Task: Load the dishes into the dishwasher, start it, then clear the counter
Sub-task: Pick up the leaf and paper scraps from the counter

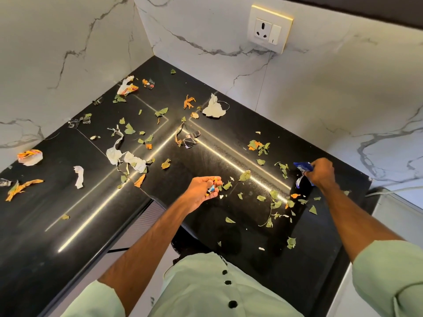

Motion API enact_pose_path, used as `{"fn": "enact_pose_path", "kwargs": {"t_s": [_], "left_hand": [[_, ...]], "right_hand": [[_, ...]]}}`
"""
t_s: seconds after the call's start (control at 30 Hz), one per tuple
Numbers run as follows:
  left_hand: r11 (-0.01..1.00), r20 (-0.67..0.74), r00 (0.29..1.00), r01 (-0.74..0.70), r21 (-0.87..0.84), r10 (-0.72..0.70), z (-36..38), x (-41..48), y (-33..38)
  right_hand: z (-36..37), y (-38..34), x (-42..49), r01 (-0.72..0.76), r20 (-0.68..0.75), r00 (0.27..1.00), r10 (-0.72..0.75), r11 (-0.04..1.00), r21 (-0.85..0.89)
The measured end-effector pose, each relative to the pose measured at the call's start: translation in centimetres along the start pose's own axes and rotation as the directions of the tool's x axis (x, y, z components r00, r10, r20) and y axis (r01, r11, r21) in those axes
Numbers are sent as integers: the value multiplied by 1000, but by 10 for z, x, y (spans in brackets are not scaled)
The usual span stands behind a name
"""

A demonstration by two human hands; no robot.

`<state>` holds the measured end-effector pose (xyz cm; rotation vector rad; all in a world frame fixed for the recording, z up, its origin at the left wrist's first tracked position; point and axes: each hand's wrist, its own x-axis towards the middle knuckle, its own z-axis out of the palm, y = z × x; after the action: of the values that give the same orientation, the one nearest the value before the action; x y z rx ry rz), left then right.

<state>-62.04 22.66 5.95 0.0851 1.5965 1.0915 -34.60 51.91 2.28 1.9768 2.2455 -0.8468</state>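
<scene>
Holding scraps in both grips over the littered black table (217, 156).

Nearest us, the table's rounded front edge (91, 255) turns an inner corner just below our left forearm, and the black surface between our arms carries only small leaf bits (230, 220). Our left grip (202, 191) is palm up above the table, its fingers curled round small orange and blue wrapper scraps (211, 188). Our right grip (320, 171), near the table's right end, pinches a blue wrapper (302, 167). Farther in, torn white paper (128, 157), orange scraps (188, 102) and more leaves lie scattered toward the corner, with a crumpled white sheet (214, 107) near the back. Marble walls (343, 88) close the table on two sides, and a socket (267, 30) sits on the far wall.
</scene>
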Motion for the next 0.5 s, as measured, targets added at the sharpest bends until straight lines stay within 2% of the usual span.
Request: {"fn": "enact_pose_path", "kwargs": {"t_s": [0.27,0.43,0.5], "left_hand": [[1000,11,1000,1,-23,0,-2,1,-7],[999,25,1000,-4,-53,5,-6,0,-9],[998,19,1000,-8,-62,10,-8,-3,-8]], "right_hand": [[11,-10,-25,51,-9,999,-52,996,-75],[5,-48,-54,155,-110,984,-139,975,157],[2,-79,-73,193,-98,980,-172,938,287]]}}
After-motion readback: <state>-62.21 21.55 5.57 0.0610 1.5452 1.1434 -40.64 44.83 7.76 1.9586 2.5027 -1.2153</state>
